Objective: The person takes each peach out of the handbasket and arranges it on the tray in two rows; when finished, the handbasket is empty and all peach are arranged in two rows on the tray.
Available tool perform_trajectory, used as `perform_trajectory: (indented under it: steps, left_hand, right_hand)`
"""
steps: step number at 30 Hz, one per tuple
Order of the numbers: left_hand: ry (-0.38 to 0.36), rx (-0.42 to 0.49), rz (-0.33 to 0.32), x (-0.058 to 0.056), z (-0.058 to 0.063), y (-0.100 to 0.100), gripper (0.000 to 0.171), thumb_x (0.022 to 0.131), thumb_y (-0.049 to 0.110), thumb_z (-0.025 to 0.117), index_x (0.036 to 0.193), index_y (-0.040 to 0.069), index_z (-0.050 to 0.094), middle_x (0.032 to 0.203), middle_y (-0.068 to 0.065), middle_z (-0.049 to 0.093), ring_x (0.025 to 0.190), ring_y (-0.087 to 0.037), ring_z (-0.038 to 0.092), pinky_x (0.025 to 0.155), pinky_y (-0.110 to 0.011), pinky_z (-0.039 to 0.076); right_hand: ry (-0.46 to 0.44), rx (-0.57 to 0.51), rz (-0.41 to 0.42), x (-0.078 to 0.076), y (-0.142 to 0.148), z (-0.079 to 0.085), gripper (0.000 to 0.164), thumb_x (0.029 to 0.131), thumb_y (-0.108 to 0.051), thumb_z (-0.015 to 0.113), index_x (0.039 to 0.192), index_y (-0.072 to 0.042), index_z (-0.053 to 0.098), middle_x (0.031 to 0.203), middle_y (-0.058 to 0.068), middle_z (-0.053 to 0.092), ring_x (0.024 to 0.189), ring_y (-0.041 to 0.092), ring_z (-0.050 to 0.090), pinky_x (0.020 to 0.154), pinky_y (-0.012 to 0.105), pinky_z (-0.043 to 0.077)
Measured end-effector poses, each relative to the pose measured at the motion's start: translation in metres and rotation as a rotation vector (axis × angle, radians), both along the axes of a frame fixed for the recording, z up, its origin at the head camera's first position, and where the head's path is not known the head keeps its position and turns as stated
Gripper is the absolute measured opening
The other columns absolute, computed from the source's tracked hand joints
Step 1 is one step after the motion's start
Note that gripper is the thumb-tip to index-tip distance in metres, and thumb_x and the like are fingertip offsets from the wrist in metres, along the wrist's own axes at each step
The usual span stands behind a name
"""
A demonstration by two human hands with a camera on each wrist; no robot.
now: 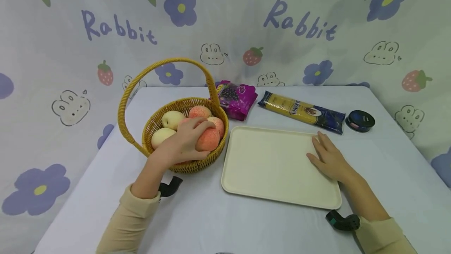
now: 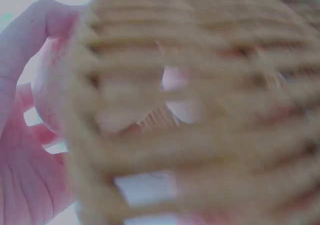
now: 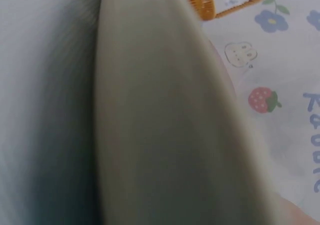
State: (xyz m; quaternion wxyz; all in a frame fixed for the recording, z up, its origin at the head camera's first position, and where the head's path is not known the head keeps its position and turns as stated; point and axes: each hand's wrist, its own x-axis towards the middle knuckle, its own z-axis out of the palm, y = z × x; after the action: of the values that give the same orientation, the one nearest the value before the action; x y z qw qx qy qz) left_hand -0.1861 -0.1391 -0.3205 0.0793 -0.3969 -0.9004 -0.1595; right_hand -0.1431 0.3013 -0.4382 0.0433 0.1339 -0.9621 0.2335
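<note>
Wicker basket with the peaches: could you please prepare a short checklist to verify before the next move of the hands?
1. Left hand grips a peach: ok, fingers curl round it.
2. Peach lifted off the other fruit: cannot tell, its underside is hidden.
3. Basket handle away from left hand: ok, no overlap in head view.
4. Right hand on the tray: ok, at its right side.
5. Yellow-and-blue packet off the tray: ok, lies behind it.

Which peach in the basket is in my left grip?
The pinkish-red peach at the near right side of the basket; it alone sits between thumb and fingers of your left grip.
</note>
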Motion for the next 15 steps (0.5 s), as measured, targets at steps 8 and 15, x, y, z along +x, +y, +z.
perform_trajectory:
  steps: [8, 15]
  left_hand:
    - [0.101, -0.004, -0.051, 0.003, 0.007, 0.032, 0.059, 0.067, 0.025, 0.072, 0.12, 0.018, 0.048, 0.121, -0.009, 0.042, 0.106, -0.027, 0.043, 0.074, -0.037, 0.049]
    - [0.091, -0.043, -0.089, 0.006, -0.004, 0.061, 0.064, 0.064, 0.027, 0.076, 0.121, 0.02, 0.047, 0.121, -0.012, 0.039, 0.102, -0.028, 0.043, 0.075, -0.035, 0.048]
  right_hand:
    - [0.012, -0.007, -0.006, -0.003, -0.001, -0.002, 0.069, 0.091, -0.036, 0.053, 0.137, 0.009, 0.03, 0.146, 0.028, 0.013, 0.133, 0.045, 0.008, 0.099, 0.064, 0.016]
    - [0.034, -0.016, -0.002, -0.004, -0.006, -0.005, 0.069, 0.089, -0.037, 0.056, 0.136, 0.009, 0.033, 0.145, 0.028, 0.017, 0.133, 0.044, 0.009, 0.099, 0.063, 0.016]
